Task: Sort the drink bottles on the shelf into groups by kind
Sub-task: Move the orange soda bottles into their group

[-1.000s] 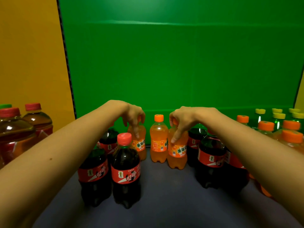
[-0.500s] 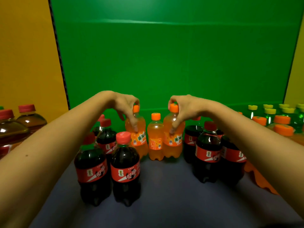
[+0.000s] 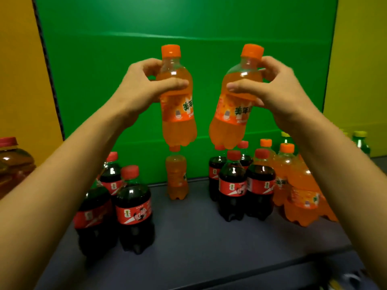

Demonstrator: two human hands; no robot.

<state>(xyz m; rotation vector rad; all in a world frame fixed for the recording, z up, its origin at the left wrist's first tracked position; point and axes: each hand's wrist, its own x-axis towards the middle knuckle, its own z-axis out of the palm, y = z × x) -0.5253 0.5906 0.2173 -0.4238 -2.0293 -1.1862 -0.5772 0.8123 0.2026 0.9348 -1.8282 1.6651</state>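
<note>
My left hand (image 3: 144,84) grips an orange soda bottle (image 3: 178,114) by its shoulder, held high above the shelf. My right hand (image 3: 272,86) grips a second orange soda bottle (image 3: 230,122), tilted slightly, at the same height. One orange soda bottle (image 3: 177,176) still stands at the back centre of the dark shelf (image 3: 199,237). Cola bottles with red caps stand in two clusters: left (image 3: 134,210) and right (image 3: 232,185). More orange bottles (image 3: 301,189) stand at the right, partly behind my right forearm.
Large brown tea bottles (image 3: 14,164) stand at the far left. Green bottles with yellow caps (image 3: 360,141) stand at the far right back. A green back wall (image 3: 188,28) and yellow side panels enclose the shelf. The shelf's front edge runs along the bottom.
Both hands have lifted their orange bottles from the shelf up to chest height. The middle orange bottle stayed standing. The view has shifted a little to the left.
</note>
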